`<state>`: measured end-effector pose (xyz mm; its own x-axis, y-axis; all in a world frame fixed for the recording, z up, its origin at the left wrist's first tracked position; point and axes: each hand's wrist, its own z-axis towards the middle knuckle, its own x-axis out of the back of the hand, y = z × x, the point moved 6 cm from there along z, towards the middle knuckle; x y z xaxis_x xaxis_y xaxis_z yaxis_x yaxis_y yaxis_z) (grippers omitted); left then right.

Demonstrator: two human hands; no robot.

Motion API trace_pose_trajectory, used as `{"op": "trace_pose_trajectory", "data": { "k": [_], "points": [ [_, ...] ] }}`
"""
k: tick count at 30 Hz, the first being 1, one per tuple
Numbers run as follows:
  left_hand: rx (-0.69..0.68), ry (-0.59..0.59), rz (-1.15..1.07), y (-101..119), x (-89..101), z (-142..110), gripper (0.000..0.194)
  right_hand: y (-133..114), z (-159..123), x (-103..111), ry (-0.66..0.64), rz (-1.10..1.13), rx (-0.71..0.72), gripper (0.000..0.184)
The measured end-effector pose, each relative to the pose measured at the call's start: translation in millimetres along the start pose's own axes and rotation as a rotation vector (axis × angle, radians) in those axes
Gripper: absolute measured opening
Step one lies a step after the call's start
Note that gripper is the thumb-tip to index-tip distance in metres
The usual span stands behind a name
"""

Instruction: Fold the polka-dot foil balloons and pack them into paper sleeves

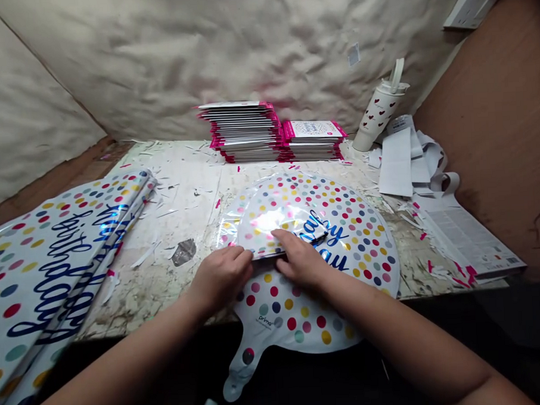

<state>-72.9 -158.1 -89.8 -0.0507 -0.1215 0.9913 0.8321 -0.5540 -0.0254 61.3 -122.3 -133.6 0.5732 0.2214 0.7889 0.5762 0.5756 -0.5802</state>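
Observation:
A flat round foil balloon point(343, 235) with coloured dots and blue script lies in front of me, its tail point(239, 371) hanging over the table's near edge. Its left part is folded over the middle. My left hand point(219, 276) presses on the near edge of that fold with fingers curled, thumb and fingers pinching it. My right hand point(301, 258) rests beside it, fingers flat and pressing down on the fold near the blue lettering.
A stack of the same unfolded dotted balloons point(44, 260) lies at the left. Two piles of pink-edged packets point(244, 132) point(314, 139) stand at the back. A heart-patterned tumbler point(377, 111), white paper strips point(402, 161) and a printed sheet point(473, 241) sit right. Paper scraps litter the worn table point(180, 194).

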Motion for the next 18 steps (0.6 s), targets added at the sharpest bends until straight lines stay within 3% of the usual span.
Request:
{"op": "trace_pose_trajectory", "data": {
  "k": [2,5,8,10,12,14,16,18],
  "points": [
    [-0.081,-0.079,-0.195,21,13.6,3,0.021,9,-10,4,0.053,-0.087,0.041,0.039],
    [-0.280,-0.203,-0.486,49,19.9,17,0.020,18,-29,9,-0.011,-0.110,0.270,0.029],
    [-0.272,-0.017,-0.453,46,3.8,60,0.032,29,-44,18,-0.101,-0.074,0.415,0.029],
    [-0.346,-0.032,-0.396,48,-24.3,90,0.043,32,-51,23,-0.132,-0.060,0.461,0.030],
    [-0.381,-0.110,-0.355,50,-51.9,111,0.048,34,-57,30,-0.100,-0.066,0.440,0.033],
    [-0.374,-0.150,-0.335,51,-66.9,121,0.046,38,-65,40,0.015,-0.089,0.326,0.035],
    [-0.349,-0.124,-0.336,51,-68.6,122,0.044,40,-76,50,0.148,-0.128,0.237,0.034],
    [-0.317,-0.070,-0.330,52,-64.0,121,0.043,36,-85,56,0.239,-0.182,0.271,0.032]
  ]
}}
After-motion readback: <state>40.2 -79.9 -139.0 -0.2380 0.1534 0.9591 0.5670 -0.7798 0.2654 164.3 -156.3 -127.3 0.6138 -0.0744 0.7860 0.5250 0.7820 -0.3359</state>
